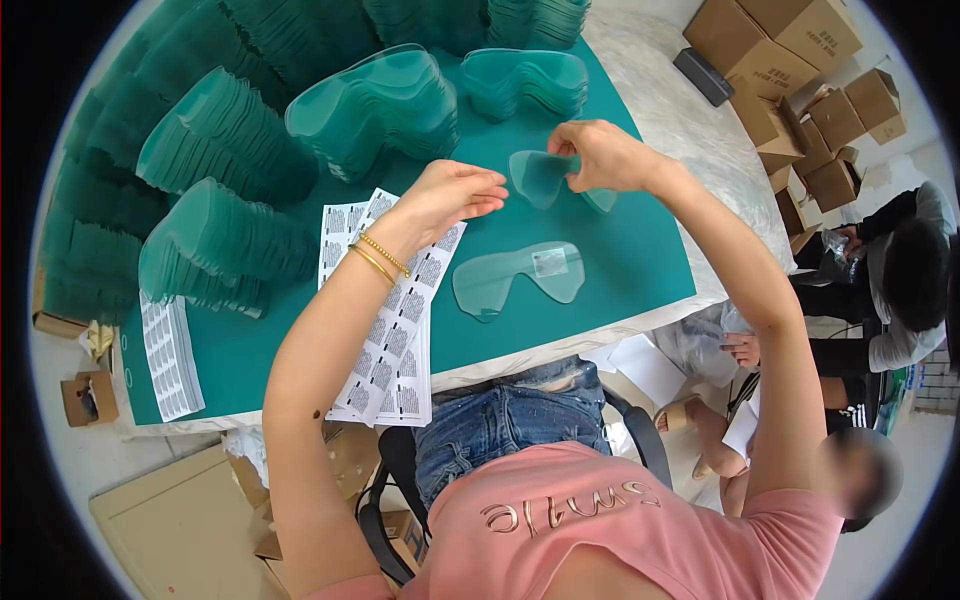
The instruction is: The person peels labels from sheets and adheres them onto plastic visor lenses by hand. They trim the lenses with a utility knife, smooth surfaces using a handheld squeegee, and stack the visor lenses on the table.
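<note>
Green tabletop (630, 275) lies beneath the lens (536, 178), pinched at one end in our right hand's (612, 158) near-closed grip; our left hand (448, 198), beside it, is loosely open, empty. We judge it light, flexible, scratch-prone: best held by the rim.

Pink shirt (690, 530): front carries the metallic-look lettering (605, 500) "smile". Cartons (780, 72): dark print is present, too small to read. Label sheets (400, 345) and the strip stack (172, 355) at the table's left: repeated blocks of fine print, illegible. Clear lens (495, 285): bears a small label (550, 263), its content illegible.
</note>
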{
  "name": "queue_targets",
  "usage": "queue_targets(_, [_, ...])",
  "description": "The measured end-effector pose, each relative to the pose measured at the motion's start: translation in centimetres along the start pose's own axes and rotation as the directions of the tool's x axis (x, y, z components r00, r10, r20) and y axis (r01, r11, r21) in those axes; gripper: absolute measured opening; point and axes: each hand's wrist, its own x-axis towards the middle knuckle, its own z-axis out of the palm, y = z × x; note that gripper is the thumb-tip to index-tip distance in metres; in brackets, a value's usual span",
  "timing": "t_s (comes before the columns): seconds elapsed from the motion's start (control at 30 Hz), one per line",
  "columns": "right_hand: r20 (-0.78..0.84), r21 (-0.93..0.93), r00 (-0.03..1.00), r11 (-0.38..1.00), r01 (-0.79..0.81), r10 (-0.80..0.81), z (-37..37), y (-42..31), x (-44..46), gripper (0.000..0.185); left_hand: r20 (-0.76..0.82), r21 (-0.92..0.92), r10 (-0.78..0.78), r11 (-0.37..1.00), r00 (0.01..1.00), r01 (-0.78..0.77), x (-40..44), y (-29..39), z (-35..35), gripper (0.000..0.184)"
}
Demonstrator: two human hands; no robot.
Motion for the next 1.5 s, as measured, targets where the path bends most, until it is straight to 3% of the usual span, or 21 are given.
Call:
queue_targets(0.13, [-0.062, 0.074, 0.998, 0.997, 0.035, -0.030, -0.3, 0.3, -0.7, 0.036, 0.075, -0.151, 0.016, 0.989, 0.997, -0.004, 0.5, 0.1, 0.8, 0.022])
queue_targets(0.27, [-0.073, 0.094, 0.997, 0.995, 0.042, -0.035, -0.4, 0.4, -0.9, 0.037, 0.080, -0.169, 0.018, 0.986, 0.997, -0.005, 0.8, 0.2, 1.1, 0.019])
queue_targets(0.5, [-0.084, 0.038, 0.995, 0.997, 0.064, -0.060, 0.0, 0.2, -1.2, 0.037, -0.026, -0.174, 0.030, 0.984, 0.999, -0.034, 0.6, -0.4, 1.9, 0.017])
queue_targets(0.63, [0.017, 0.182, 0.999, 0.982, 0.045, -0.049, -1.8, -1.7, -1.7, 0.064, -0.104, -0.095, 0.109, 0.988, 0.989, -0.119, 1.5, -0.9, 2.1, 0.010])
queue_targets(0.7, [-0.001, 0.280, 0.998, 0.959, 0.056, -0.057, -2.1, -3.4, -1.6, 0.065, -0.088, -0.191, 0.118, 0.973, 0.989, -0.133, 1.3, -0.6, 2.3, 0.011])
queue_targets(0.83, [0.020, 0.211, 0.997, 0.975, 0.065, -0.070, -2.1, -5.6, -1.0, 0.063, -0.181, -0.191, 0.055, 0.977, 0.982, -0.090, 1.1, 0.1, 2.9, 0.012])
queue_targets(0.97, [-0.002, 0.151, 0.997, 0.986, 0.071, -0.071, -2.2, -6.0, -0.5, 0.061, -0.174, -0.146, 0.059, 0.986, 0.983, -0.085, 0.6, 0.3, 2.7, 0.012])
queue_targets(1.07, [-0.013, 0.069, 0.994, 0.992, 0.108, -0.107, -2.5, -5.9, -0.7, 0.061, -0.164, -0.165, 0.139, 0.972, 0.977, -0.166, 0.7, 0.0, 3.0, 0.014])
queue_targets(1.13, [-0.052, 0.077, 0.982, 0.980, 0.185, -0.182, -2.4, -5.4, -1.1, 0.060, -0.170, -0.058, 0.155, 0.984, 0.973, -0.167, 0.6, 0.1, 3.4, 0.015])
queue_targets(1.2, [-0.089, 0.102, 0.986, 0.984, 0.147, -0.138, -2.4, -4.8, -1.2, 0.058, -0.115, -0.051, 0.079, 0.995, 0.990, -0.086, 0.9, 0.5, 3.2, 0.011])
queue_targets(1.33, [-0.012, 0.307, 0.982, 0.935, -0.175, 0.188, -3.1, -5.0, -1.6, 0.047, -0.092, -0.113, 0.010, 0.993, 0.996, -0.020, 0.3, 1.5, 3.6, 0.012])
queue_targets(1.5, [0.098, 0.296, 0.961, 0.914, -0.278, 0.260, -2.9, -5.8, -1.9, 0.042, -0.096, -0.118, -0.024, 0.993, 0.995, 0.013, 0.2, 2.0, 3.7, 0.010])
